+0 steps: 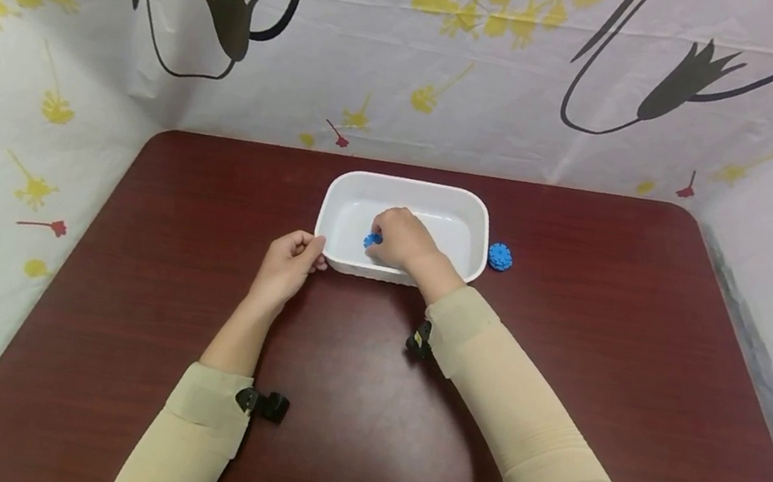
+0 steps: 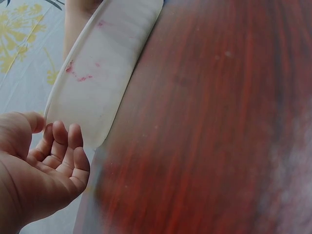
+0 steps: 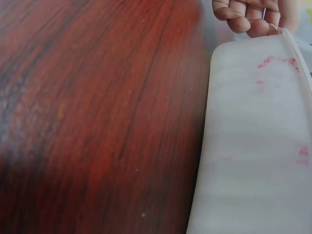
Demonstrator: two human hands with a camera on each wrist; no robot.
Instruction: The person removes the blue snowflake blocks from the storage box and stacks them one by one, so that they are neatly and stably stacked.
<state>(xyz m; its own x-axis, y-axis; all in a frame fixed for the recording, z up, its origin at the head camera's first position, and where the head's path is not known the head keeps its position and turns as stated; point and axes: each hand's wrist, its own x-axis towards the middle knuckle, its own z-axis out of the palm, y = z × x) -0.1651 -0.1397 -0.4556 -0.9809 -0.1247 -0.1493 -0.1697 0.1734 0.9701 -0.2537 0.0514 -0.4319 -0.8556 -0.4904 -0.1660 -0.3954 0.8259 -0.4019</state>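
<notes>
A white oblong plastic tub (image 1: pixel 464 232) stands near the back of the table. My left hand (image 1: pixel 286 269) pinches its rim at the near left corner with thumb and forefinger, the other fingers loosely curled. Over the tub's left half, my right hand (image 1: pixel 402 237) reaches in and grips a blue notched disc (image 1: pixel 370 241), mostly covered by the fingers. Just outside the right end of the tub lies another blue piece (image 1: pixel 500 256), round with a notched edge. Both wrist views show the tub's outer wall (image 2: pixel 92 73), with the right hand's fingers hidden behind it.
The dark red wooden table (image 1: pixel 363 389) has rounded back corners. A pale patterned sheet (image 1: pixel 449 133) hangs along its back and sides. Each sleeve carries a small black camera (image 1: pixel 272 407) at the wrist. Pinkish stains (image 3: pixel 268 61) mark the tub's outside.
</notes>
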